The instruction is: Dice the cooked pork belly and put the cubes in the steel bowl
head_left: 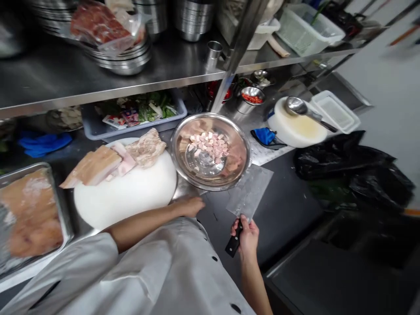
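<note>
The right hand (246, 234) is closed round the handle of a cleaver (251, 190), thumb and fingers wrapped near the blade, with the wrist just inside the bench's near edge. The cleaver's long axis runs away from the body and slightly rightward, its broad face turned upward; the blade's far left corner lies right by the bowl (215, 185), whether touching or not I cannot tell.

The left hand (192, 206) is lowered and loosely curled at the bowl's near side; I cannot tell whether it has hold of anything. Its forearm crosses the near edge of the board (131, 199), so this is the hand nearer the board.

The bowl, with diced meat (210, 146) inside, sits ahead, between the hands. The slab (98, 159) lies leftward, well apart from the cleaver, overhanging the board's far left edge. Beyond, toward the bench's (282, 192) left end, is a tray (64, 218).
</note>
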`<act>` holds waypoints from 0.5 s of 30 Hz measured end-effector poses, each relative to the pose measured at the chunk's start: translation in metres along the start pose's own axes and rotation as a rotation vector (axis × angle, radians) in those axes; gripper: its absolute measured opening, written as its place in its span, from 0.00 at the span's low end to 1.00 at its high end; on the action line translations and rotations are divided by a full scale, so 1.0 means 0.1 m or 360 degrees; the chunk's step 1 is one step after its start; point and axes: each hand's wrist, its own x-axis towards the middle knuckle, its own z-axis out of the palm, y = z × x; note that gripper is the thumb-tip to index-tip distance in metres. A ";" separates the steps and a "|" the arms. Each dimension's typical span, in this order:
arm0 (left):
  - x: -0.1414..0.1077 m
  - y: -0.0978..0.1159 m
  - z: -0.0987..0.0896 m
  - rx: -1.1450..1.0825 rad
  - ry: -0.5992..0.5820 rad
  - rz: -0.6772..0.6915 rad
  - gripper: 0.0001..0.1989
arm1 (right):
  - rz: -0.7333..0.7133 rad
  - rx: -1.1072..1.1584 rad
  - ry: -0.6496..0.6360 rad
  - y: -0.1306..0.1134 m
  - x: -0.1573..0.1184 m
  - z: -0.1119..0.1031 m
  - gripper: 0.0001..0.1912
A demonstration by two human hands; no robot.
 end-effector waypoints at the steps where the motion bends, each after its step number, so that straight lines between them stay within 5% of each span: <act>1: -0.02 0.06 -0.16 -0.0044 0.0084 0.0100 0.08 | -0.0027 -0.0009 -0.0005 -0.02 0.03 0.00 0.22; 4: -0.08 0.09 -0.74 -0.0012 0.0775 0.0006 0.15 | -0.0125 -0.0046 -0.0068 -0.10 0.15 0.06 0.22; 7: -0.45 -0.22 -1.15 0.0155 0.1314 -0.0746 0.18 | -0.0159 -0.0060 -0.0226 -0.17 0.22 0.25 0.21; 9: -0.92 -0.53 -1.17 0.0259 0.1331 -0.1296 0.17 | -0.0137 -0.0078 -0.0350 -0.17 0.22 0.41 0.21; 12: -1.73 -1.00 -0.89 0.0340 0.1079 -0.1838 0.20 | -0.0079 -0.0169 -0.0570 -0.13 0.16 0.66 0.22; 15: -2.37 -1.30 -0.56 0.0294 0.0982 -0.1873 0.22 | 0.0014 -0.0364 -0.0813 -0.06 0.08 0.89 0.24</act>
